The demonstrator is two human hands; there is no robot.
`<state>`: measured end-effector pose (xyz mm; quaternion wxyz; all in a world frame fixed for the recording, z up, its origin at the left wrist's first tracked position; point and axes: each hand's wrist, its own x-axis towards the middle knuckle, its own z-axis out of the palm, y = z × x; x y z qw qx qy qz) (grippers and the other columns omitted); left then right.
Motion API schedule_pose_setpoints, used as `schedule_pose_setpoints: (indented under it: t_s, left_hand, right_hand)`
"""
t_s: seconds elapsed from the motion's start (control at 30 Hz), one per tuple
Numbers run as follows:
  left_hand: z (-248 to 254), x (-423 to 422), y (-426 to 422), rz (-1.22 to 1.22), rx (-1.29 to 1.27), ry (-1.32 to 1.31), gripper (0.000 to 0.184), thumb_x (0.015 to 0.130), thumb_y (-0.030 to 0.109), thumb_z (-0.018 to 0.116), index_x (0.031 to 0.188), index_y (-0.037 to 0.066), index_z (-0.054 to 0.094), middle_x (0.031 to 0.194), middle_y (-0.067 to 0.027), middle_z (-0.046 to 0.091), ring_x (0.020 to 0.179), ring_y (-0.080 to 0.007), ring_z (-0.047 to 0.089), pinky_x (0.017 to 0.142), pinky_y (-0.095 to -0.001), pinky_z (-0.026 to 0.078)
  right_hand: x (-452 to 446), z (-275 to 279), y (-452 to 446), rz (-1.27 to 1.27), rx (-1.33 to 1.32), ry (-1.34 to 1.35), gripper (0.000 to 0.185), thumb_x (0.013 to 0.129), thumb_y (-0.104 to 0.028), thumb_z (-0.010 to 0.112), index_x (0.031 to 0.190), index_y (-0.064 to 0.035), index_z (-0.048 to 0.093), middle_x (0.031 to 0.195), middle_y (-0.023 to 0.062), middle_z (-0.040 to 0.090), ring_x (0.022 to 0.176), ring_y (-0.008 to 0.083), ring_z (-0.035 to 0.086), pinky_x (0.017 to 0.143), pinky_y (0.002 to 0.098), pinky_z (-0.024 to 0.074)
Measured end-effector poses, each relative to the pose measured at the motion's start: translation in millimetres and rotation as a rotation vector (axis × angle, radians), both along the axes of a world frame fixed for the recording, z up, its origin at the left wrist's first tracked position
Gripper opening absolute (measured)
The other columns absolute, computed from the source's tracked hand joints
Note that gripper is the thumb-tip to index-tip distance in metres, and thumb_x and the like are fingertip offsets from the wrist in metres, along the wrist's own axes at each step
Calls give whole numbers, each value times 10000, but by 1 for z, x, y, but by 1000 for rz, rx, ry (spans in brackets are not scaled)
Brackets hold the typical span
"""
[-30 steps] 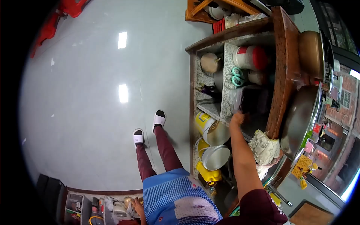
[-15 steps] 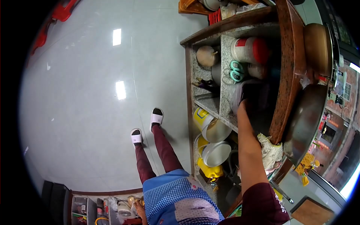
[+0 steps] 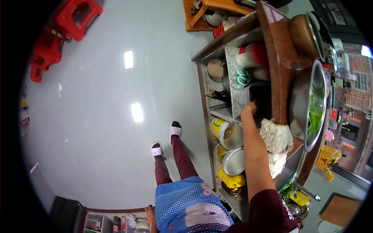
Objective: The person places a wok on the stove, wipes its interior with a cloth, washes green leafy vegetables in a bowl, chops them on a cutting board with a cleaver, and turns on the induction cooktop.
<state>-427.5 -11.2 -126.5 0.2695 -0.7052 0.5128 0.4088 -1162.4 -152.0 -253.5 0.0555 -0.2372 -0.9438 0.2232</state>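
Note:
My right hand [image 3: 250, 109] reaches into the upper shelf compartment, at the edge of a dark container [image 3: 259, 94] in clear plastic; its fingertips are partly hidden, and whether they grip it cannot be made out. Farther back on that shelf are green-handled scissors [image 3: 243, 77] and a jar with a red lid [image 3: 250, 55]. At the bottom of the view my left hand [image 3: 150, 213] rests by the edge of a low shelf unit [image 3: 116, 211], its fingers small and indistinct.
White cloths [image 3: 276, 136] hang by my right forearm. A steel basin [image 3: 301, 105] with green leaves stands on the counter. Buckets [image 3: 234, 162] and a yellow container [image 3: 232, 179] fill the lower shelf. Red stools [image 3: 77, 17] stand at the far left.
My right hand, deeper in the compartment half a second ago, has drawn back slightly and shows more. My left hand has moved from the items in the low unit to its edge. The view has shifted.

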Motion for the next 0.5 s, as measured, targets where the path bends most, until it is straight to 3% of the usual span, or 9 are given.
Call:
schedule_pose_setpoints:
  t_s: [0.07,0.13,0.2,0.27,0.33,0.4,0.5]
  left_hand:
    - [-9,20,2,14,-44,33,288,757,196,530,1025,95,494,1034,-182,448,907,-387,504,744,-428,432]
    - [-19,36,-3,0,-48,22,282,762,196,527,1021,93,494,1033,-180,446,905,-384,506,742,-427,434]
    - [-30,51,-10,-11,-69,12,323,737,130,564,1047,96,479,1031,-179,449,902,-375,512,745,-424,437]
    - [-47,70,-20,-42,-113,-5,370,714,86,591,1063,99,469,1035,-181,450,898,-369,515,749,-421,440]
    - [-33,60,-50,-54,-211,53,430,681,50,626,1074,53,450,1057,-186,451,897,-360,517,757,-410,445]
    - [-33,53,-79,-74,-336,162,423,686,61,630,1066,21,449,1044,-188,466,915,-356,514,757,-403,445]
    - [-23,25,-137,-299,-438,320,408,699,86,622,1057,-8,451,907,-170,554,856,-335,550,721,-393,452]
  right_hand:
    - [48,43,-32,-56,-189,-4,467,790,-356,587,1095,-5,547,1105,193,562,984,350,549,849,377,430]
    - [92,60,-42,169,-322,160,486,763,-294,643,1139,-20,503,1014,170,591,803,316,587,676,380,472]
    - [137,66,-41,138,-686,109,495,785,-216,621,1211,-48,432,817,110,571,560,217,506,459,328,401]
    - [219,172,-40,108,-1113,-208,379,808,-173,584,1150,-80,449,699,55,474,462,128,365,375,256,281]
    - [252,210,-4,157,-1393,-512,248,792,-165,602,990,-106,464,783,49,493,492,105,408,394,236,289]
    - [275,240,38,88,-1775,-858,199,804,-181,592,934,-116,456,759,35,480,522,104,417,413,230,312]
    - [324,314,84,181,-1927,-1060,225,813,-209,576,972,-103,457,767,36,466,575,91,416,446,213,318]
